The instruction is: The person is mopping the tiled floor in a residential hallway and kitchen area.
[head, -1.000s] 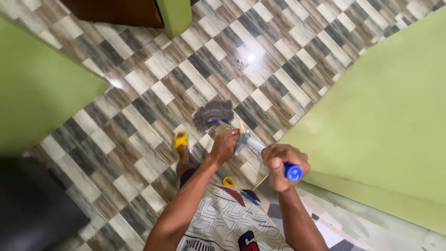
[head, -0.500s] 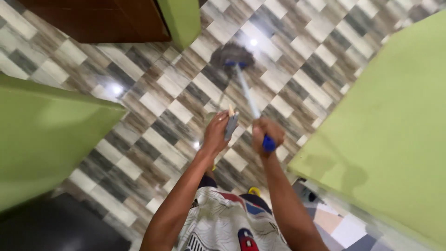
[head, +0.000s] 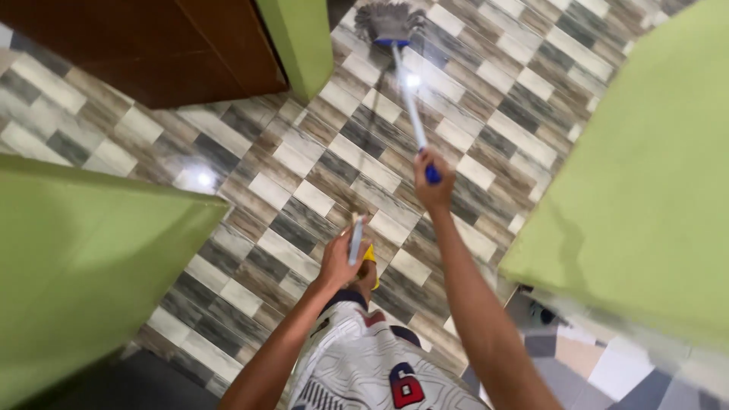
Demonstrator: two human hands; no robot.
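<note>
Two hands work apart over a tiled floor (head: 304,163) of grey and brown diagonal planks. The right hand (head: 433,182) is clenched round the blue grip at the near end of a mop (head: 406,83), arm stretched well forward; the pale shaft runs away from it to a grey, shaggy mop head (head: 389,17) lying on the floor at the top edge of the view, just beside the corner of a green wall (head: 300,38). The left hand (head: 340,258) hangs lower, its fingers closed on a thin, flat grey thing (head: 355,241) held edge-on; what it is cannot be told. Just beside that hand a yellow slipper (head: 370,262) shows on the floor.

A second ago the mop head lay close to the feet and the two hands sat side by side near the shaft's end. Half a second ago the head was partway out. It now lies at full reach, and the right hand has moved up and away from the left.

A brown door (head: 167,45) stands at the upper left; green walls flank both sides.
</note>
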